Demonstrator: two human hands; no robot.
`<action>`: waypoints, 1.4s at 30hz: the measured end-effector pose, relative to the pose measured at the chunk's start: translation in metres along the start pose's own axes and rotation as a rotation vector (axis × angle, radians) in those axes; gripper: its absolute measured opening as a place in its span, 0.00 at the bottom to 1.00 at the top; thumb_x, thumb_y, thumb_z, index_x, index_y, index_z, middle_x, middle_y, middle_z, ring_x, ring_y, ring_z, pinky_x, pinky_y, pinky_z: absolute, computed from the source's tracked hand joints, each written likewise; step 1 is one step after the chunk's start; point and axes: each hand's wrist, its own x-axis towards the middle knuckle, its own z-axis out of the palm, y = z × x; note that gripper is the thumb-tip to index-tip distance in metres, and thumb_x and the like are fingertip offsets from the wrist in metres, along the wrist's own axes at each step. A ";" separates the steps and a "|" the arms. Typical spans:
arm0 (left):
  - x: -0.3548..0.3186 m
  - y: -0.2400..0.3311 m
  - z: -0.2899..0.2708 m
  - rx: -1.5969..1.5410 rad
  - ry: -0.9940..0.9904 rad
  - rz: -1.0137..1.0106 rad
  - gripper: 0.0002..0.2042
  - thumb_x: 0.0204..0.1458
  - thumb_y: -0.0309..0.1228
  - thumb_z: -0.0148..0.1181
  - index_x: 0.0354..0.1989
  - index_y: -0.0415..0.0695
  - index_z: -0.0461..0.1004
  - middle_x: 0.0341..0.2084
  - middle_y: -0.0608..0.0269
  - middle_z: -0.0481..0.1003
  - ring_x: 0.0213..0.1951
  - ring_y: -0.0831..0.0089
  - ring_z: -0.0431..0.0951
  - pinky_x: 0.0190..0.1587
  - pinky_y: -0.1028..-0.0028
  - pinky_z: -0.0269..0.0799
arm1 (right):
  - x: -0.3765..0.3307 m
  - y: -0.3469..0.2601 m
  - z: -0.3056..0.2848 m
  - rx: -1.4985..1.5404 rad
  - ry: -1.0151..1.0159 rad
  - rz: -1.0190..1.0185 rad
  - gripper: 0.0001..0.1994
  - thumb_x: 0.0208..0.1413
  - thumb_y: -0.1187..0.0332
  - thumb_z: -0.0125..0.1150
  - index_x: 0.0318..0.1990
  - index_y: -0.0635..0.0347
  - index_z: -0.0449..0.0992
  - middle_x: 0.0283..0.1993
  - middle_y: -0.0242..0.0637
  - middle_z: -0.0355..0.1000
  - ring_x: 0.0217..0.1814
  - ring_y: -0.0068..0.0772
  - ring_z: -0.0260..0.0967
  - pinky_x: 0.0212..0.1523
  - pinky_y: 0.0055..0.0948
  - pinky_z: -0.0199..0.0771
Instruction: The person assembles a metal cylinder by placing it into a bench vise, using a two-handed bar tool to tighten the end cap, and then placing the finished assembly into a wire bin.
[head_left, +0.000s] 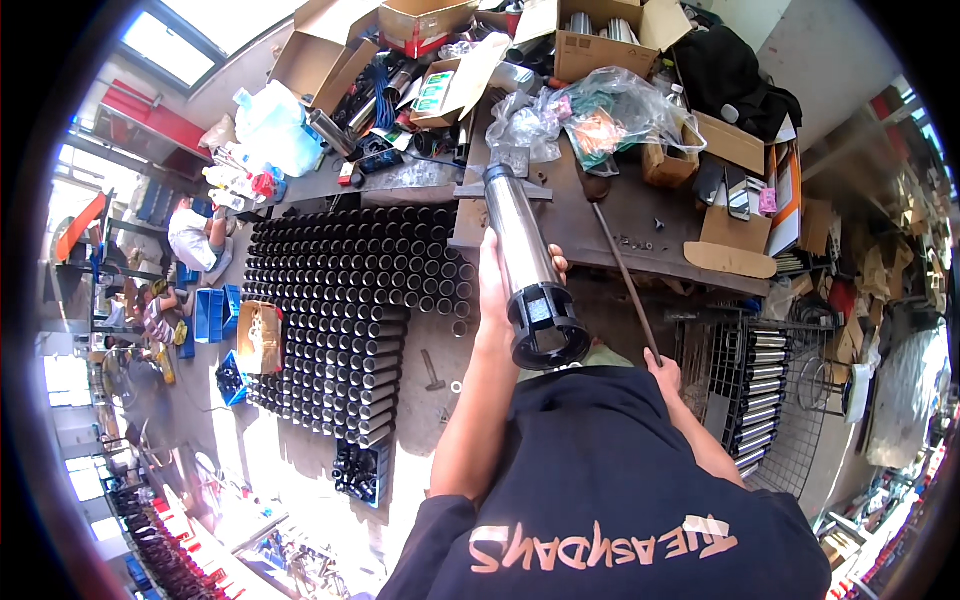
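Observation:
My left hand (492, 285) is wrapped round a shiny metal cylinder (522, 235). A black slotted plastic cage caps its near end, and a dark fitting sits on the far end by the bench edge. The cylinder is tilted, its caged end toward me. Low on the right, my right hand (662, 372) is closed round the near end of a long thin rod (625, 270). The rod slants up to the bench, where its far end meets a dark rounded piece (595, 188); whether the two are joined I cannot tell.
The workbench (690, 225) bears plastic bags (620, 115), cardboard boxes (600, 55) and small loose parts. Left of me, many metal tubes (340, 300) stand in rows, with a hammer (432, 370) beside them. A wire cage (765, 390) of cylinders stands right. Two people (197, 235) are at far left.

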 end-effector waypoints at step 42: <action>0.088 0.118 0.066 -0.651 0.821 0.150 0.16 0.44 0.35 0.71 0.34 0.35 0.77 0.46 0.41 0.71 0.40 0.55 0.79 0.32 0.64 0.84 | 0.195 -0.347 -0.244 -0.096 0.610 -0.876 0.24 0.62 0.48 0.53 0.31 0.62 0.81 0.30 0.59 0.73 0.38 0.65 0.73 0.39 0.49 0.73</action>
